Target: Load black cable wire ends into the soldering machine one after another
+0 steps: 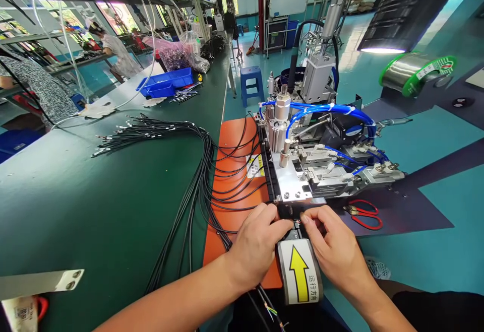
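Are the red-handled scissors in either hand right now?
No, the red-handled scissors lie on the dark mat, apart from the left hand and right hand at the machine's front edge.

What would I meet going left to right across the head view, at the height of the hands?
Black cable bundle → orange mat → left hand → plate with the yellow arrow → right hand → red-handled scissors.

both hands, left (254, 244) and right (333, 244), lie palm-down, fingertips pinched close together.
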A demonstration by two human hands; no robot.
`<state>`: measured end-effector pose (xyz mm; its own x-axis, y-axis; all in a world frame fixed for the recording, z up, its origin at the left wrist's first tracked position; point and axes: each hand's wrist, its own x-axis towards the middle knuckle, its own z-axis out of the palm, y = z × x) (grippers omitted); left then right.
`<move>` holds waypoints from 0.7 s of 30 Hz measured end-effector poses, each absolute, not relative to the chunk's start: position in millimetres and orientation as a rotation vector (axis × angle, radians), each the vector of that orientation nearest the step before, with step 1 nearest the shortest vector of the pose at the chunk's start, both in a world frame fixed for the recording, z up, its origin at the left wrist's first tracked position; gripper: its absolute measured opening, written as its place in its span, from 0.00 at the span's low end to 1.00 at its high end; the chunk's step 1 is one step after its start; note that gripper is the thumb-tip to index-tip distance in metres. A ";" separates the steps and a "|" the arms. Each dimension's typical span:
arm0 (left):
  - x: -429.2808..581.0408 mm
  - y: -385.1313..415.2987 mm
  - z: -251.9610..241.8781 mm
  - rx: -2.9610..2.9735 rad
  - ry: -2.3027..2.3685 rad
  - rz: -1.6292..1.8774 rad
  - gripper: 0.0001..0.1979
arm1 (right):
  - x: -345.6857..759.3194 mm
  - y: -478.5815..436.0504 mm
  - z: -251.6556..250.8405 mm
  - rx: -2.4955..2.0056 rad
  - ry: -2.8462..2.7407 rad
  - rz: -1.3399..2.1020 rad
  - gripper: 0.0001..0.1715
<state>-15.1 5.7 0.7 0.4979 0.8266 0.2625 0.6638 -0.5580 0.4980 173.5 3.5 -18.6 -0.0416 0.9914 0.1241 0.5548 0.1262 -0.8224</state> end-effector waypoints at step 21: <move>-16.3 5.9 3.9 2.465 1.240 0.650 0.12 | 174.6 7.3 -18.1 -1.581 -1.115 1.505 0.22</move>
<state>-16.3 5.9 3.9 0.5235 0.8121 0.2578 0.6738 -0.5798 0.4581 174.6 7.3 -18.1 -0.0342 0.9107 -0.4117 0.1284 -0.4046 -0.9055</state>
